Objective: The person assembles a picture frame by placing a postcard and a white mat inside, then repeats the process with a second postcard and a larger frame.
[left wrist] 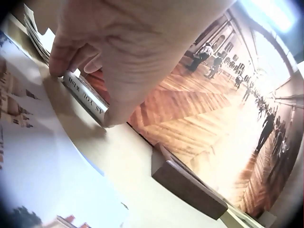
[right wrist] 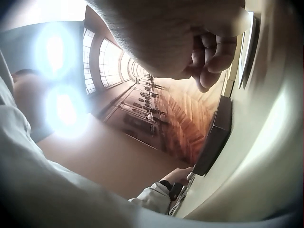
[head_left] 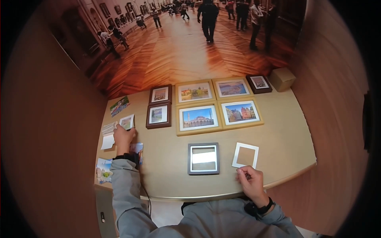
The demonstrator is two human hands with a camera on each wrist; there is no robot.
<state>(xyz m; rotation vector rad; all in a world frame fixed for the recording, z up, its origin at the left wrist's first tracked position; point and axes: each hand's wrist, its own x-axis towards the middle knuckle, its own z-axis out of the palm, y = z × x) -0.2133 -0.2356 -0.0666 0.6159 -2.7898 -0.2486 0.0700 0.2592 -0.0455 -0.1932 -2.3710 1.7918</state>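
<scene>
Your left grip (head_left: 124, 137) pinches the small lettered block (left wrist: 86, 97) across its long edge. The grey frame (head_left: 203, 173) lies toward four o'clock, nearer your curled right grip (head_left: 252, 184); whether that holds the white mat (head_left: 237, 154), you can't quite tell.

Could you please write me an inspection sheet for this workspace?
Surface: tan table, no spills seen.
Job's things: grey frame, no photo visible; white mat; four yellow frames and three dark brown frames, each holding a picture.
Clutter: loose photos and white cards at the left; brown box at the far right corner.
Grips: left grip holds a slim box lettered "AS YOU WISH"; right grip pinches the white mat's near edge.
Cables: one dark cable beside the left sleeve.
Surroundings: museum-hall mural behind the table; brown panels either side.
</scene>
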